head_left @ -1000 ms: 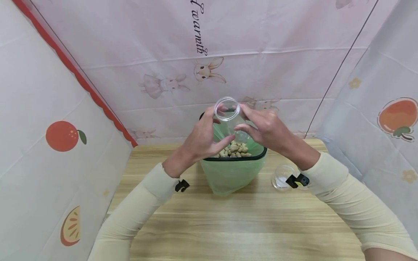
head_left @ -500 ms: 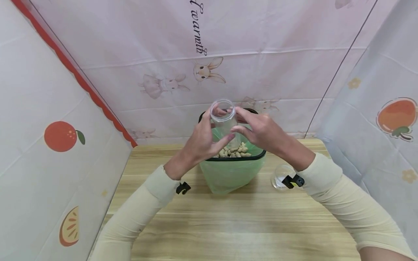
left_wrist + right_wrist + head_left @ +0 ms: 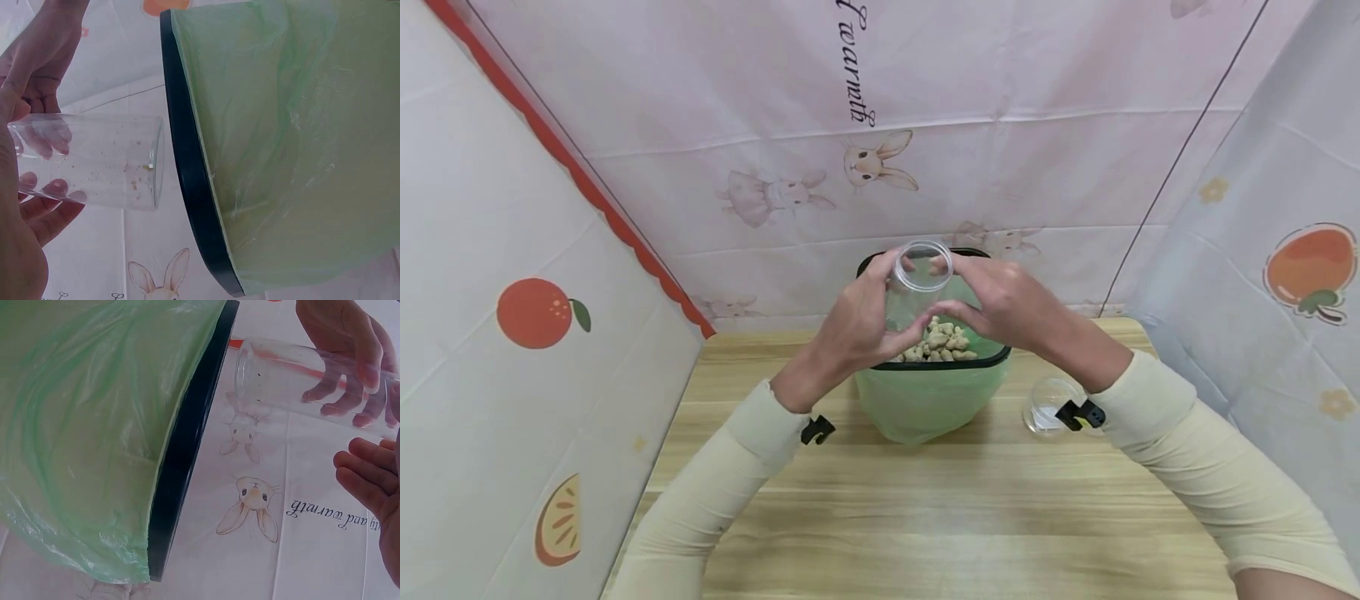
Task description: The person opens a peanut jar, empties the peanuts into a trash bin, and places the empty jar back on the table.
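A clear jar (image 3: 919,287) stands roughly upright, mouth up, above the bin's opening. My left hand (image 3: 865,317) holds it, fingers round its side; in the left wrist view these fingertips (image 3: 56,209) lie along the wall. My right hand (image 3: 1007,300) is at the jar's other side, its thumb close to the left thumb. In the right wrist view its fingers (image 3: 365,478) look fairly straight beside the jar. Tiny crumbs or specks cling near the jar's base. Peanuts in shells (image 3: 943,343) lie inside the bin, which has a green bag and black rim (image 3: 940,365).
To the bin's right, a round clear container (image 3: 1043,404) sits on the wooden table (image 3: 925,517), partly behind the right wrist's black mount (image 3: 1081,414). Printed fabric walls (image 3: 775,275) enclose the table at the back and both sides.
The jar has shifted left, then back right and slightly nearer, ending between my two hands. The right hand has moved left and back a little with it. Peanuts and the clear container stay put.
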Demonstrator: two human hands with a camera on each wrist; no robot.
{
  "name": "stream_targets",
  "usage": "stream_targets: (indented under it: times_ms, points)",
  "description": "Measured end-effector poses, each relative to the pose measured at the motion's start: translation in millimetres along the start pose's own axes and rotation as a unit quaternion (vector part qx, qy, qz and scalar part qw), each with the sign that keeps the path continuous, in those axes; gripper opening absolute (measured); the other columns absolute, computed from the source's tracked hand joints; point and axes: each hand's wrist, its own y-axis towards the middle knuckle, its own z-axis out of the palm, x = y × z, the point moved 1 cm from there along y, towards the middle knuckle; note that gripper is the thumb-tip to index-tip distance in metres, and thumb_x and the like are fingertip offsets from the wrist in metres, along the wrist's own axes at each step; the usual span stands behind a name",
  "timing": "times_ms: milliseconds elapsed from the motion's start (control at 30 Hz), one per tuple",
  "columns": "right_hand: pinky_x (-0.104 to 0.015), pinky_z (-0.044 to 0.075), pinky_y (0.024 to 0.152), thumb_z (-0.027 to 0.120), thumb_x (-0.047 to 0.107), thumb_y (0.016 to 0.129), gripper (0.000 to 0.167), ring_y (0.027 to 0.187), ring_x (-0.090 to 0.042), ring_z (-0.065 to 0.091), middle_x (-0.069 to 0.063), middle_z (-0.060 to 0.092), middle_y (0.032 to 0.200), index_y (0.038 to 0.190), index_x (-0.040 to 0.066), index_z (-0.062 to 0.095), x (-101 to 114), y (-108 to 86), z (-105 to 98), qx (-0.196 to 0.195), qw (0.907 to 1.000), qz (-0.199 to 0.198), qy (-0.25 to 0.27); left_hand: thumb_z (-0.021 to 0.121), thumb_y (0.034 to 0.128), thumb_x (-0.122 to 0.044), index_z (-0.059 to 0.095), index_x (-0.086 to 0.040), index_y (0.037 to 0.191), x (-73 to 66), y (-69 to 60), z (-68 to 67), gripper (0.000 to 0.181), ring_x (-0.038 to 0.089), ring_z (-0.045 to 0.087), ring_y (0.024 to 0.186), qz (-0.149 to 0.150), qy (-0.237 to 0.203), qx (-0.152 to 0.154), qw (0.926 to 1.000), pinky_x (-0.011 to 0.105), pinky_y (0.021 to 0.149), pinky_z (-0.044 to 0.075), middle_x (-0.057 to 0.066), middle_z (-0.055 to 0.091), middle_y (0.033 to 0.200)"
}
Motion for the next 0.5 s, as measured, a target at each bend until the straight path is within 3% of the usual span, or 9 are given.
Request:
stream_targets:
  times_ms: [233, 500]
  points:
    - [-0.042, 0.062, 0.082, 0.051, 0.049, 0.104, 0.059, 0.093, -0.029, 0.071, -0.018, 0.073, 0.099, 0.111, -0.008, 0.066, -4.3, -2.2, -0.1, 0.011, 0.9999, -0.005, -0.009, 0.078, 0.0845, -0.022, 0.038, 0.014, 0.139, 2.8, -1.5, -1.6, 0.077, 0.031, 0.068, 0.095, 0.007, 0.021, 0.005, 0.9997, 0.038, 0.078, 0.063, 0.028, 0.063, 0.12]
    - [-0.036, 0.054, 0.07, 0.063, 0.038, 0.103, 0.041, 0.081, -0.024, 0.063, -0.012, 0.072, 0.092, 0.106, -0.003, 0.069, -8.9, -10.3, 1.1, 0.016, 0.9997, -0.007, -0.016, 0.079, 0.0831, -0.022, 0.042, 0.015, 0.138, 11.4, -5.5, -11.0, 0.077, 0.031, 0.067, 0.086, 0.003, 0.016, 0.008, 0.9998, 0.036, 0.075, 0.063, 0.026, 0.064, 0.113]
